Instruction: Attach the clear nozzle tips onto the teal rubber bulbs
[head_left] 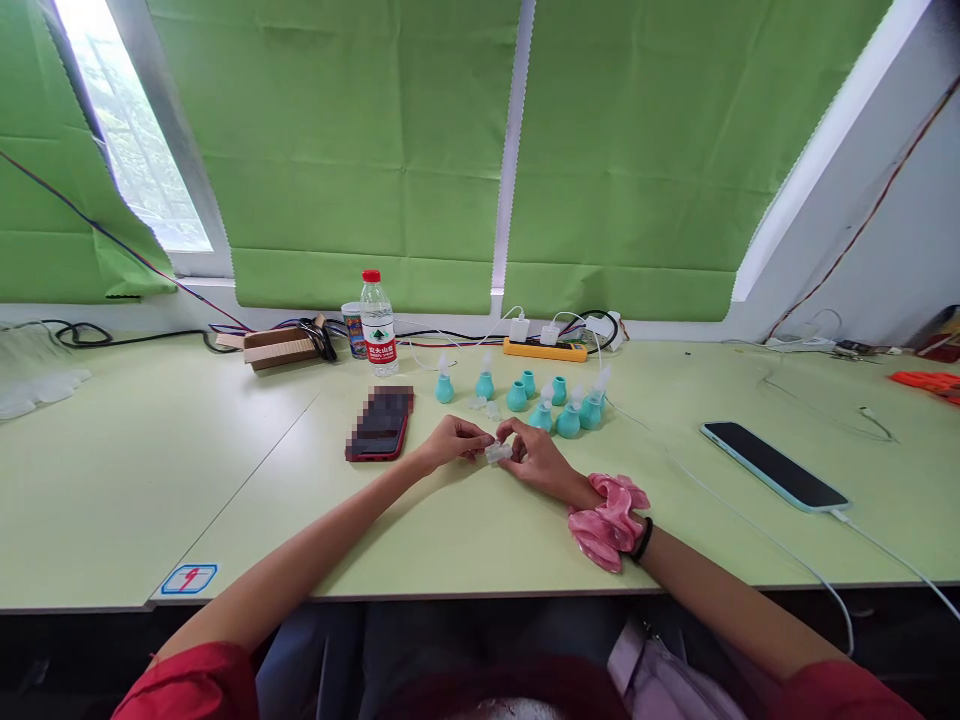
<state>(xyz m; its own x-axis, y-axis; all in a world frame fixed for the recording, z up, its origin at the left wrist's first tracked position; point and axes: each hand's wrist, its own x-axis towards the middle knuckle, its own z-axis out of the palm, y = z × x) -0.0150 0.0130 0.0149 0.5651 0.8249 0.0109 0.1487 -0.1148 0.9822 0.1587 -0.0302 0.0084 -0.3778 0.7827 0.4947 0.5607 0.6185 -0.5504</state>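
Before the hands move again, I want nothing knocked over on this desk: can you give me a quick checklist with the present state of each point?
1. Small clear piece held by both hands: ok, left hand and right hand pinch it together.
2. Piece seated or aligned: cannot tell, too small.
3. Teal bulbs upright: ok, standing just behind the hands.
4. Loose clear parts apart from the hands: ok.
5. Red phone away from the left hand: ok, lying flat.
6. Water bottle capped and upright: ok.
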